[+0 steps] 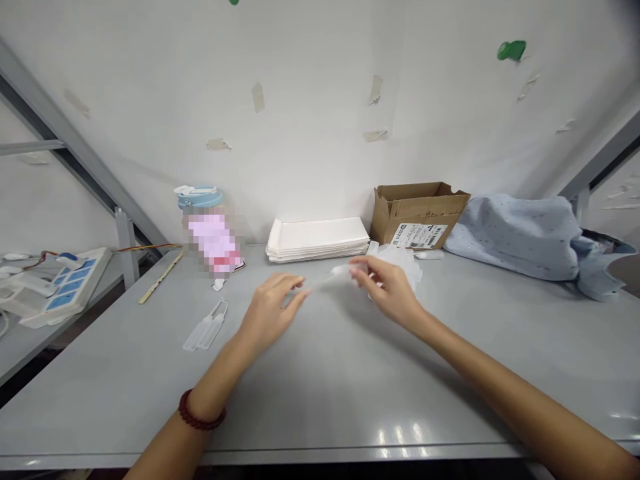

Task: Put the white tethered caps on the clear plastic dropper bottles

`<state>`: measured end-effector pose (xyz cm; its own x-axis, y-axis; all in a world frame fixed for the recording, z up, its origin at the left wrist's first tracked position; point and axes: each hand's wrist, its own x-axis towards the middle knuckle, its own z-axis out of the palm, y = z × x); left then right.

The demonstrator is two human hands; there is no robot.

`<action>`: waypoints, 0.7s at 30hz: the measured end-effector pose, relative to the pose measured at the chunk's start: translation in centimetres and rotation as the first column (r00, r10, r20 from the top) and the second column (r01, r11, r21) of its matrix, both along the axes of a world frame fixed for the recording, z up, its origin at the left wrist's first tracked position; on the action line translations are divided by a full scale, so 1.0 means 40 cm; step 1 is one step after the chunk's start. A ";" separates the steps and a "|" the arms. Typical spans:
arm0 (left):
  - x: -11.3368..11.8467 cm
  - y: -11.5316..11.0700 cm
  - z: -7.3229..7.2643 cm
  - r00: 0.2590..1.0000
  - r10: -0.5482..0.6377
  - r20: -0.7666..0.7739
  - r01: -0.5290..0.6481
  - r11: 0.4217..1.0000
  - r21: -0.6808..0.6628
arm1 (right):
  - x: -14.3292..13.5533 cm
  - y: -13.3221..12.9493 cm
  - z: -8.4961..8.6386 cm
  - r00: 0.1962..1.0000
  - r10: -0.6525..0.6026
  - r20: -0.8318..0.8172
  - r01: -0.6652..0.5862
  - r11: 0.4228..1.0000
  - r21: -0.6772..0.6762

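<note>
A thin, translucent plastic strip (pixel 333 275), smeared by motion, stretches between my two hands above the table. My right hand (pixel 387 287) pinches its whiter right end between thumb and fingertips. At the other end, my left hand (pixel 273 303) has thumb and forefinger curled close around the faint tip of the strip. Left of my left hand lie translucent flat plastic pieces (pixel 206 327) with a thin loop at the top. Just behind my right hand sits a heap of clear plastic (pixel 407 263), partly hidden by the hand.
At the back stand a stack of white folded sheets (pixel 320 237) and an open cardboard box (pixel 417 217). Pale blue cloth (pixel 515 233) lies right. Left are a blue-lidded container (pixel 200 197), a phone (pixel 215 243), a thin stick (pixel 161 277) and a power strip (pixel 73 283).
</note>
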<state>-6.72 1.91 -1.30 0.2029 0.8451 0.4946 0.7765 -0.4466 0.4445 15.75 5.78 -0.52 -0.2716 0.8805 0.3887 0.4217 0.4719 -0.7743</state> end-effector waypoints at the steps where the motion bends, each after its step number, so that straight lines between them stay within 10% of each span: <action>1: -0.018 0.006 0.008 0.996 0.090 0.001 -0.090 0.996 -0.019 | 0.018 0.017 0.004 0.996 -0.078 0.041 0.073 0.990 0.121; 9: -0.208 0.040 0.062 0.791 0.581 -0.192 -0.608 0.782 -0.135 | 0.138 0.130 -0.007 0.896 -0.375 0.240 0.273 0.889 0.369; 21: -0.301 0.049 0.049 0.696 0.612 -0.376 -0.718 0.616 -0.325 | 0.160 0.145 -0.029 0.810 -0.461 0.362 0.299 0.857 0.420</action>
